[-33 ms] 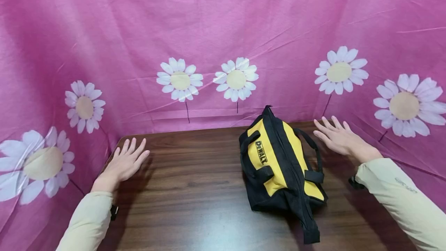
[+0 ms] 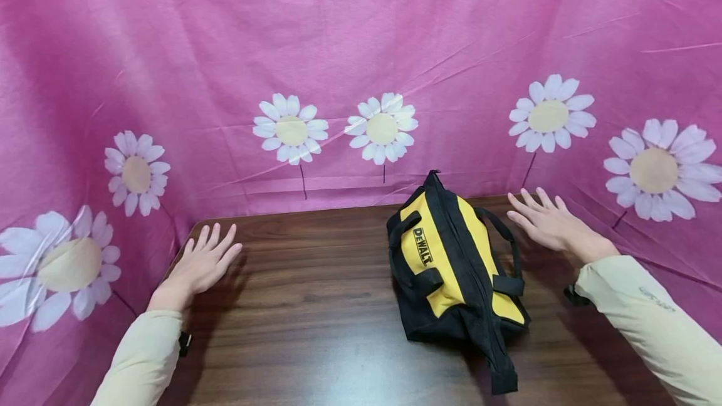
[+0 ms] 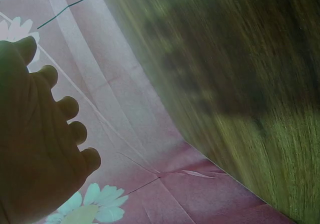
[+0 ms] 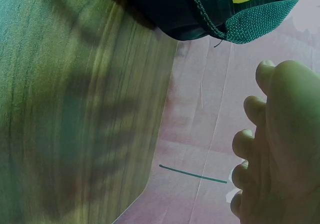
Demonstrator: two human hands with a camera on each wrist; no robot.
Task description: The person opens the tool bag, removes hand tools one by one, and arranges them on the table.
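Note:
A black and yellow DeWalt tool bag point(image 2: 434, 268) sits on the right half of the wooden table, its dark zip running lengthwise along the top and a strap handle on either side. Its contents are hidden. To the right of the bag, my right hand point(image 2: 549, 224) hovers with fingers spread, holding nothing; part of the bag also shows at the top of the right wrist view. My left hand point(image 2: 200, 262) is held above the table's left edge, fingers straight and apart, well away from the bag. Both hands cast shadows on the wood.
The brown wooden table point(image 2: 304, 299) ends at a pink cloth point(image 2: 338, 30) printed with white daisies, which hangs behind it and along both sides. The bag's end tab point(image 2: 504, 381) points toward the table's near side.

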